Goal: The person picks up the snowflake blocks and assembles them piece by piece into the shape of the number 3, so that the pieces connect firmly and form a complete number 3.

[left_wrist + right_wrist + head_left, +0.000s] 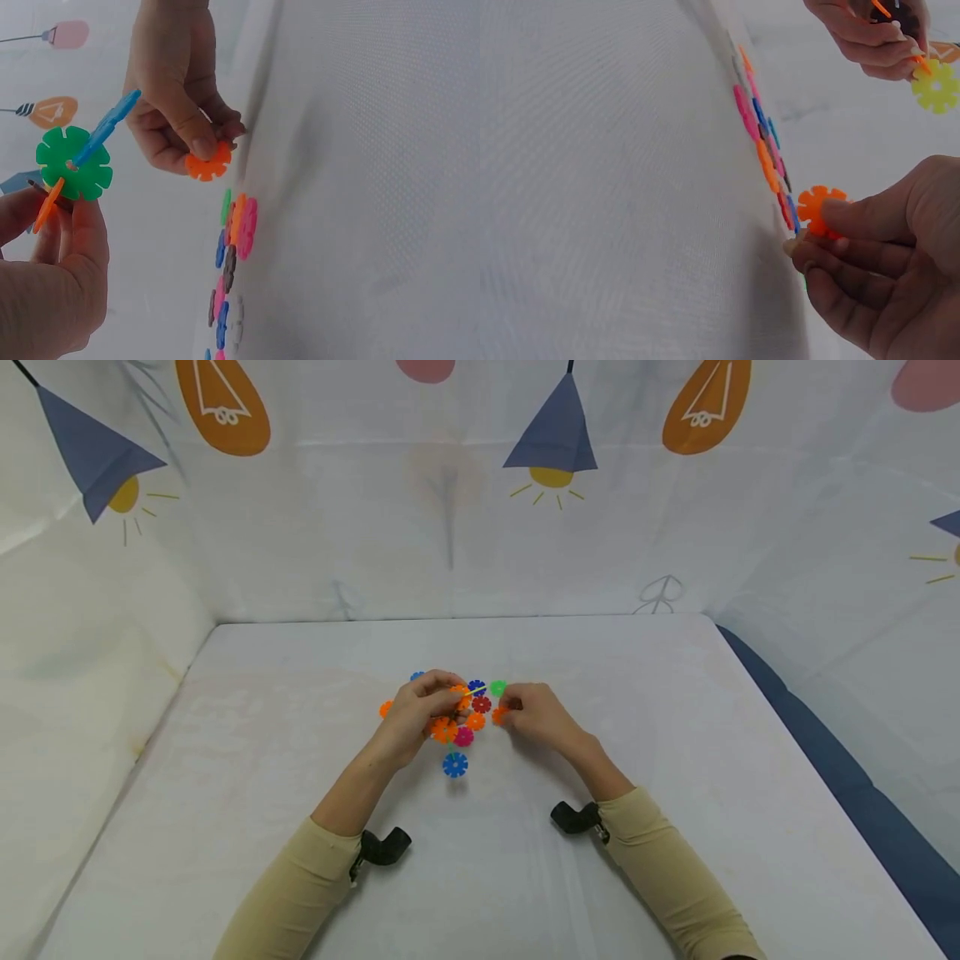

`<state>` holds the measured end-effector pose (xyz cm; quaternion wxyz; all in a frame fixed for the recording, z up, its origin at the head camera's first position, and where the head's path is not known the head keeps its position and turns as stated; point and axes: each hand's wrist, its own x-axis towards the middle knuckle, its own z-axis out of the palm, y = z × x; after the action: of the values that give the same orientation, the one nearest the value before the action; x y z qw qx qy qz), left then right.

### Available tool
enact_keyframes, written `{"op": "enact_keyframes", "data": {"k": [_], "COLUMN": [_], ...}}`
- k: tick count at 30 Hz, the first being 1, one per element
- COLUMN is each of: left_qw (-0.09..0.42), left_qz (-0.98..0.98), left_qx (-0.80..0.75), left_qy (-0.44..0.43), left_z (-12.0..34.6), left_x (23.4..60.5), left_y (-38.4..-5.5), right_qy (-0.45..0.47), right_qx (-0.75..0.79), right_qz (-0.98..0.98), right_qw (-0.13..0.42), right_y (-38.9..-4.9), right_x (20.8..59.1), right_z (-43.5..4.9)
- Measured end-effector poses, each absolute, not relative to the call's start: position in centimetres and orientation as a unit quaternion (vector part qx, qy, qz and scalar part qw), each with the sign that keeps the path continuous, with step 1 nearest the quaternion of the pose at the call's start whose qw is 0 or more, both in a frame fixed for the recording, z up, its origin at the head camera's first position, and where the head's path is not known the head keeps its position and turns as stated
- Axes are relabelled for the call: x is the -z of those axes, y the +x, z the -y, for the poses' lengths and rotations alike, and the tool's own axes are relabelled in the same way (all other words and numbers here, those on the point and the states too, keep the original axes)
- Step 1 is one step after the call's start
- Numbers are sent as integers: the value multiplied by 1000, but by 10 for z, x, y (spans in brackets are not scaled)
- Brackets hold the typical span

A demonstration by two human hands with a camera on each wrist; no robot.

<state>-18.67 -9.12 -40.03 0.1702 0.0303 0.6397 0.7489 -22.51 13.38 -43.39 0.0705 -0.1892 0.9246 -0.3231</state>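
My left hand (412, 710) holds a joined cluster of notched plastic snowflake discs above the table. In the left wrist view a green disc (94, 176) stands in that cluster, with a blue disc (112, 124) and an orange disc (46, 206) slotted to it. The right wrist view shows a yellow disc (930, 97) on the cluster too. Between thumb and fingers, my right hand (543, 718) pinches a single orange snowflake disc (810, 206), apart from the cluster. Fingers hide part of each held piece.
Loose discs lie on the white table (300, 677) beneath the hands, among them a red disc (482, 704), a light green disc (498, 687) and a pink disc (247, 229). A white curtain (450, 543) printed with lamps hangs behind the table's far edge.
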Motion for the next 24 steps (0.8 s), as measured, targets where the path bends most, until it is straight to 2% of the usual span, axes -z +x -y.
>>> {"op": "enact_keyframes", "data": {"k": [11,18,24], "left_qw": [170,168,169], "left_qz": [-627,-627,-628], "left_qx": [-759,-760,-759], "left_qy": [37,21,10], "left_z": [91,91,91], "left_x": [399,400,400], "left_y": [-186,-188,-189], "right_qy": [-161,-189,-191], "right_qx": [444,556,593], "right_qz": [-877,-805,-777], "right_qw": [83,87,84], "right_y": [-221,-219,-215], "right_x": [420,409,399], "right_z": [-137,-143,-143]}}
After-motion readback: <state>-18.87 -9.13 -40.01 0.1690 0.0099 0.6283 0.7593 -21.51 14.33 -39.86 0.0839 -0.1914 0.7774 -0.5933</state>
